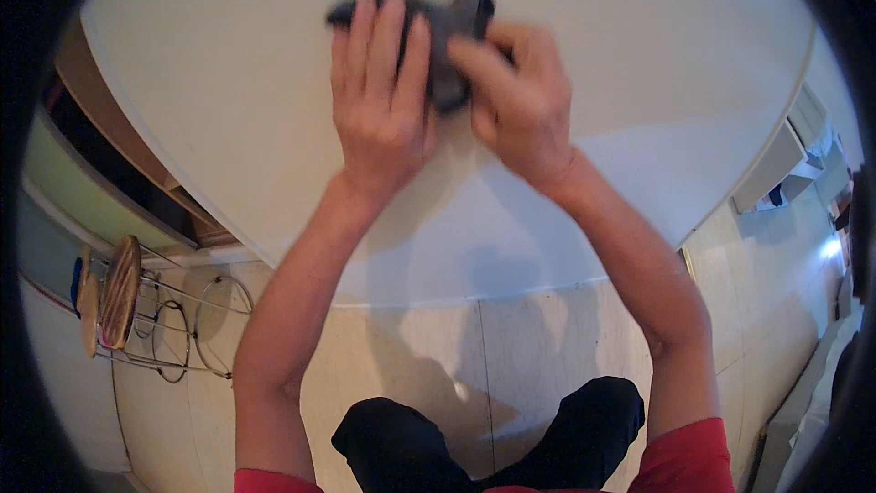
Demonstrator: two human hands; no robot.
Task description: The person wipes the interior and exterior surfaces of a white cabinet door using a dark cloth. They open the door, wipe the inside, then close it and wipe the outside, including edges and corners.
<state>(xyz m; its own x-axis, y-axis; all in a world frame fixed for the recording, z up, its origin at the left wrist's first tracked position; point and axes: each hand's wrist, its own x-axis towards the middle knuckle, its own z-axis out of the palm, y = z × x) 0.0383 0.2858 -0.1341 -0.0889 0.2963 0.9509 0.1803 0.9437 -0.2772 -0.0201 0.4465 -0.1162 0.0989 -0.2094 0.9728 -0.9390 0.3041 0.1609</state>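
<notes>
A dark grey piece of fabric, bunched and blurred, lies on the white tabletop near its far part. My left hand rests palm down across the fabric's left side, fingers extended and a little apart, with a black end showing past the fingertips. On the right side, my right hand pinches the fabric between thumb and curled fingers. One rolled or folded part sticks up beyond the right fingers. What kind of garment or cloth it is, I cannot tell.
Metal-framed stools with round wooden seats stand on their side or stacked at the left, on the pale tiled floor. A brown wooden cabinet is beyond the table's left edge. White shelving stands at the right. My knees are below the near edge.
</notes>
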